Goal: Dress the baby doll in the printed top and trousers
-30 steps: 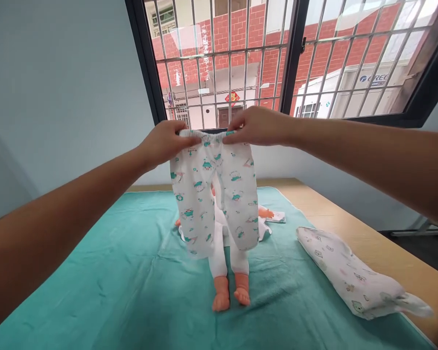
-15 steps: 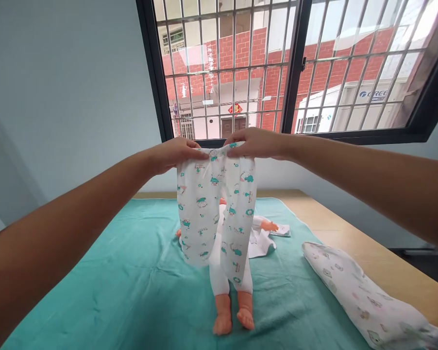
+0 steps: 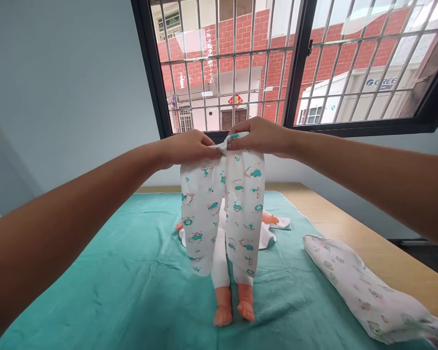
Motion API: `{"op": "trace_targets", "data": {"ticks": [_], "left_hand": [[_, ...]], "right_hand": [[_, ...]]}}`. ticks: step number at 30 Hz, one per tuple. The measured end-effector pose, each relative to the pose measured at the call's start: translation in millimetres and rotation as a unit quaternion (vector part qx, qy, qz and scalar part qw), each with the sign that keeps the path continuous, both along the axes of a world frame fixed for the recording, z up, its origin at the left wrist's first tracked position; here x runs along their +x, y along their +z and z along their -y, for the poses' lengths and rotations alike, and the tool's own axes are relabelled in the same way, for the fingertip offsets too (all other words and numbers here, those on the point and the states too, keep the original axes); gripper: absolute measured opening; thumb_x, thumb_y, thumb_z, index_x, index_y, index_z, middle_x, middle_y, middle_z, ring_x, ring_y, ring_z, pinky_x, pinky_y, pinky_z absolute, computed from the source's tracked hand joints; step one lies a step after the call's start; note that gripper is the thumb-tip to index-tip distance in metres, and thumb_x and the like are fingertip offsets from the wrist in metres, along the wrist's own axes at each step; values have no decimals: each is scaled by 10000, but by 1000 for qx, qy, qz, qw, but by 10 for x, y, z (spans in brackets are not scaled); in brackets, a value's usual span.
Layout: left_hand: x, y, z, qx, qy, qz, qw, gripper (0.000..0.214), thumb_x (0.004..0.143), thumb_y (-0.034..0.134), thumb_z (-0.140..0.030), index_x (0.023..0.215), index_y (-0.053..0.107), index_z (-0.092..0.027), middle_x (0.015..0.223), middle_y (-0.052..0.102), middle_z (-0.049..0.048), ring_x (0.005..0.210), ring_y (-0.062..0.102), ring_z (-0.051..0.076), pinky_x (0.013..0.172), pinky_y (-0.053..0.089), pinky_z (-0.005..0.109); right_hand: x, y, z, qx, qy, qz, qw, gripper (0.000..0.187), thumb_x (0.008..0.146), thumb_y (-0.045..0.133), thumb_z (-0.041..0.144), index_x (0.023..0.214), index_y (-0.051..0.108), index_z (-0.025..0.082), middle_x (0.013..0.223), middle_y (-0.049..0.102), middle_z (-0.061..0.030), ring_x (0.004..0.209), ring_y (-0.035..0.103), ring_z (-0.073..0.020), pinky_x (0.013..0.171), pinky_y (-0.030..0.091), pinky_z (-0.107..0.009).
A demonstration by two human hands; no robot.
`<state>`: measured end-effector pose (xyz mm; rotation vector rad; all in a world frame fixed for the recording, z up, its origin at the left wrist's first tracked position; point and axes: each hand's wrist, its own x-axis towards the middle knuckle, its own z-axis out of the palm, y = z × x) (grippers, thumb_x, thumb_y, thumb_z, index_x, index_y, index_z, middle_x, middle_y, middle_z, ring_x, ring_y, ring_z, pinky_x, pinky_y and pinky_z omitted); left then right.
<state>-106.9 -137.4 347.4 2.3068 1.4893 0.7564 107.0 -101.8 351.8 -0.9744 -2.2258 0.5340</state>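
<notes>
I hold up a small pair of white baby trousers (image 3: 222, 209) with a green print, by the waistband, in front of the window. My left hand (image 3: 188, 147) pinches the waistband's left side and my right hand (image 3: 257, 136) pinches its right side, the two hands nearly touching. The legs hang down freely. Behind them a baby doll (image 3: 233, 291) lies on its back on a teal blanket (image 3: 113, 287), in white trousers, its bare orange feet toward me. Its head and body are mostly hidden by the trousers I hold.
A folded white printed cloth (image 3: 364, 287) lies at the right, partly on the wooden table top (image 3: 350, 223). A small white packet (image 3: 282, 223) rests by the doll's hand. A barred window (image 3: 277, 63) and grey walls stand behind.
My hands have come closer together, bunching the waistband, and the trousers now hang narrower. The view has shifted slightly.
</notes>
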Motion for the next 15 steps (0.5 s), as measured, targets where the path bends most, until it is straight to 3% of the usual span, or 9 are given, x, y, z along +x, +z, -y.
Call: {"op": "trace_targets", "data": {"ticks": [4, 8, 15], "left_hand": [[-14, 38, -75, 21, -7, 35, 999, 164, 684, 711, -382, 744, 741, -233, 704, 675, 84, 691, 641, 247, 621, 468, 364], [77, 87, -97, 25, -27, 5, 999, 222, 632, 764, -396, 788, 728, -243, 705, 670, 44, 717, 642, 230, 620, 455, 315], [84, 139, -100, 59, 27, -31, 997, 256, 679, 750, -457, 667, 691, -207, 614, 596, 47, 720, 636, 245, 637, 431, 328]], "right_hand": [[88, 34, -12, 5, -17, 11, 1000, 230, 728, 757, 423, 823, 697, 222, 828, 670, -69, 760, 603, -222, 581, 452, -326], [6, 72, 9, 52, -42, 53, 996, 163, 733, 744, 358, 801, 690, 221, 835, 654, -68, 762, 589, -214, 584, 427, -314], [19, 151, 61, 93, -26, 37, 995, 268, 713, 774, 295, 965, 704, 237, 901, 657, -37, 816, 581, -193, 637, 442, -287]]}}
